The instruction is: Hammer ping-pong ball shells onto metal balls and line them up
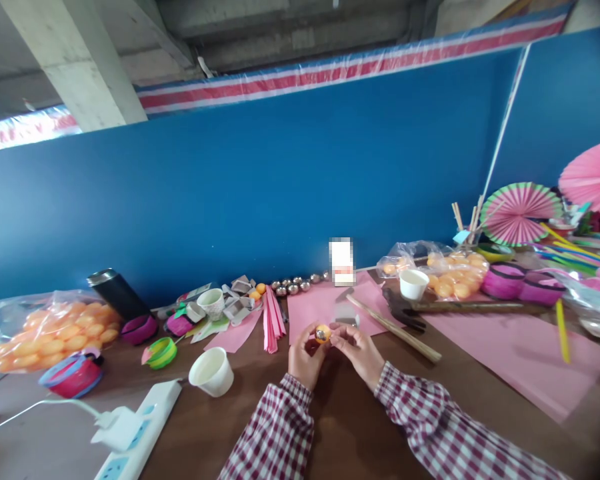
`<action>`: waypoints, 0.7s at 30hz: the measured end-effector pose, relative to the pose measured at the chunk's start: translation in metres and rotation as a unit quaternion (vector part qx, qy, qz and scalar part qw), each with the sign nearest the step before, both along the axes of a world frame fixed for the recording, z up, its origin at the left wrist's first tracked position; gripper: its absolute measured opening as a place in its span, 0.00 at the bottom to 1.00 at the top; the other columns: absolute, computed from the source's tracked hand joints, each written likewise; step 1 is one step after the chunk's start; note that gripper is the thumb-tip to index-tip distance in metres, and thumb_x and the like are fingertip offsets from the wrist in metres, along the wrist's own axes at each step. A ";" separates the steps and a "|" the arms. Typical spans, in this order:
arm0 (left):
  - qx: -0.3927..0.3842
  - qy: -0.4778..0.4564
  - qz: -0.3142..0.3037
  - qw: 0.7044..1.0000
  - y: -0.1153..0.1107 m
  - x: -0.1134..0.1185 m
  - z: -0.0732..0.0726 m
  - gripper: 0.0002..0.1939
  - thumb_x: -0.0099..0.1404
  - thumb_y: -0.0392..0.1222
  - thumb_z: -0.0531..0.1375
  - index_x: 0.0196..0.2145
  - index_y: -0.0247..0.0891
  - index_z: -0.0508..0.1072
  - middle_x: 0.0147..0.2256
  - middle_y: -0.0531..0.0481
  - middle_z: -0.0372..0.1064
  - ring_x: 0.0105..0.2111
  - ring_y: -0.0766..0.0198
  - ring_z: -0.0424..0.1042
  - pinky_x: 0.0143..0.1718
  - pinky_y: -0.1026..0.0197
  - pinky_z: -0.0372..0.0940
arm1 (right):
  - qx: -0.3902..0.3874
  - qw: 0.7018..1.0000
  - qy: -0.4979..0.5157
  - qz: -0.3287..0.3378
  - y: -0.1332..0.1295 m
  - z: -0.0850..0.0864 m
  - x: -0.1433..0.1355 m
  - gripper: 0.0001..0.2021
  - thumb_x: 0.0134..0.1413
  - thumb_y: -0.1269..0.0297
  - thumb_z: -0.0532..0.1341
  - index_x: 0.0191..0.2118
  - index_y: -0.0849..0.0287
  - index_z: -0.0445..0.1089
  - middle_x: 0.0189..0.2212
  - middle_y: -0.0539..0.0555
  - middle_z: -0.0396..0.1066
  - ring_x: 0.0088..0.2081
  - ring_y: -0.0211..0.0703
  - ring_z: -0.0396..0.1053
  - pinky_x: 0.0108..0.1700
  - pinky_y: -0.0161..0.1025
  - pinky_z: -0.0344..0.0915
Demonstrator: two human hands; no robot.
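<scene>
My left hand [304, 360] is closed around a small orange ball [323, 331], which looks like a ping-pong ball and has a shiny silver patch facing me. Close against its right side, my right hand [360, 352] is pinched; what lies between those fingertips is too small to make out. Both hands are over the brown table in front of a pink paper sheet [307, 310]. Behind the sheet's left edge sit several shiny silver balls [293, 289]. A hammer [395, 328] with a wooden handle lies just right of my right hand.
White cups [211, 373] stand left of my hands and at right [414, 285]. Bags of orange balls [60, 337] lie at both sides. A power strip [145, 427] with a plug is front left. Pink paper strips [273, 320] and a dark glove [403, 310] lie nearby.
</scene>
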State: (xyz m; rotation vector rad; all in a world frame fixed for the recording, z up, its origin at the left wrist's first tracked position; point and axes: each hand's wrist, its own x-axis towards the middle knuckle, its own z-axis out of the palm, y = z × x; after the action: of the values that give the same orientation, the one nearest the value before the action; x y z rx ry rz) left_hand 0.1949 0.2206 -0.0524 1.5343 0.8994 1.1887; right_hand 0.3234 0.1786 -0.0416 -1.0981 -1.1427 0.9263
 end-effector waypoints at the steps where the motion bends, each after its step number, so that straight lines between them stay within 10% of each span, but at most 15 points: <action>1: 0.009 -0.001 0.006 1.000 -0.001 0.000 0.000 0.25 0.48 0.41 0.62 0.45 0.35 0.66 0.36 0.44 0.70 0.33 0.62 0.71 0.33 0.61 0.67 | -0.003 1.000 0.015 0.012 0.000 0.000 0.000 0.13 0.41 0.54 0.61 0.24 0.61 0.67 0.39 0.55 0.68 0.41 0.45 0.64 0.45 0.40 0.59; 21: 0.132 0.066 0.025 0.989 -0.004 -0.002 0.005 0.20 0.51 0.34 0.58 0.45 0.38 0.67 0.40 0.45 0.66 0.40 0.60 0.67 0.41 0.57 0.66 | 0.003 0.991 0.094 0.092 0.003 -0.003 0.002 0.11 0.43 0.56 0.60 0.23 0.60 0.68 0.35 0.52 0.70 0.38 0.42 0.65 0.45 0.42 0.58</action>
State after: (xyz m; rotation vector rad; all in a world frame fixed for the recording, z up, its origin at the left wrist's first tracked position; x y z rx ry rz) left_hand 0.1932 0.2165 -0.0477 1.8305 0.8973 1.2944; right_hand 0.3249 0.1813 -0.0444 -0.8898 -1.1021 1.1433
